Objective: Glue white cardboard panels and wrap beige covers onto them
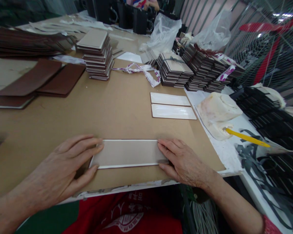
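Observation:
A flat grey rectangular panel with pale edges (129, 153) lies lengthwise near the table's front edge. My left hand (75, 162) grips its left end, thumb at the near corner and fingers along the far one. At the opposite end, my right hand (183, 159) holds the panel the same way, thumb below and fingers above. Beyond my right hand, two white glossy strips with thin brown edges (172, 105) rest side by side on the brown tabletop (107, 107). The panel's underside is hidden.
Brown sheets (56, 79) lie at the left. A stack of panels (97, 53) stands behind, with tied bundles (174, 70) at back right. A whitish container (217, 112) with a yellow stick (246, 137) sits right. A caged fan with red blades (268, 55) is beyond.

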`<state>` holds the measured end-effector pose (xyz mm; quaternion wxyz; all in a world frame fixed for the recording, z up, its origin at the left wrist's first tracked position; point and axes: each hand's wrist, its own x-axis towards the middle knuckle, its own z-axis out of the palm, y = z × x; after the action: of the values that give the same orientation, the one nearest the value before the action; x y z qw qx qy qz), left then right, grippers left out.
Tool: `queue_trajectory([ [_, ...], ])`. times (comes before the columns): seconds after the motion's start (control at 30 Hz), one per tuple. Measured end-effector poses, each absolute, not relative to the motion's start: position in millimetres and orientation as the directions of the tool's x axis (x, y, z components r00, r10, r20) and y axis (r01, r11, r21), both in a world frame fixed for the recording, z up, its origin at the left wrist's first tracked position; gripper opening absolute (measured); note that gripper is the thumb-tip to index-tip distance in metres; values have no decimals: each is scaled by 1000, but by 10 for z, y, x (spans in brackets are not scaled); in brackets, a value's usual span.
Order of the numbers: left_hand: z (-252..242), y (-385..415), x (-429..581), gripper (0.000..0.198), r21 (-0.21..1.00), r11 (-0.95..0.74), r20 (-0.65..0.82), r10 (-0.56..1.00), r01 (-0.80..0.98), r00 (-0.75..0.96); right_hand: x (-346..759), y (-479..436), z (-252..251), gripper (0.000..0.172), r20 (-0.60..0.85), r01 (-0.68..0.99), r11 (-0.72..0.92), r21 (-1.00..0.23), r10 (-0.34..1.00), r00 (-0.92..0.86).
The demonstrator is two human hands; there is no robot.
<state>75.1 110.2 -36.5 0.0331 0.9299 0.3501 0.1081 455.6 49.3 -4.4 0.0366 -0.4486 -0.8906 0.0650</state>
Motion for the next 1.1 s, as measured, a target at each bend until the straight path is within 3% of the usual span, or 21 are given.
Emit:
queue_trajectory([
  [0.13,-183,1031,896,48,-15,-780,72,623,625,779,4355,458,34,68,-35,794,608,-6,793,-608],
  [0.27,26,886,1220,86,-122,-774,32,623,622,782,4117,443,95,80,-50,799,595,87,804,-593],
  [0.37,79,817,1411,99,-176,-735,9,663,654,748,4057,466,115,83,-82,805,583,109,812,-577],
  [0.53,-3,841,1347,98,-219,-720,-3,676,659,737,4219,479,112,72,-107,809,585,53,809,-578],
  [0.73,-149,834,1006,84,-119,-743,29,661,659,750,4699,387,-33,64,-24,811,584,-40,811,-585],
  [0.87,-252,834,882,87,-53,-743,39,666,667,745,4973,357,-85,55,44,809,569,-152,821,-569],
  [0.97,-326,837,813,89,-37,-728,18,685,685,729,4967,382,-93,65,56,786,577,-223,812,-580],
  [1.1,-406,778,658,89,14,-707,29,707,707,707,4802,415,-94,88,-38,707,635,-311,735,-677],
])
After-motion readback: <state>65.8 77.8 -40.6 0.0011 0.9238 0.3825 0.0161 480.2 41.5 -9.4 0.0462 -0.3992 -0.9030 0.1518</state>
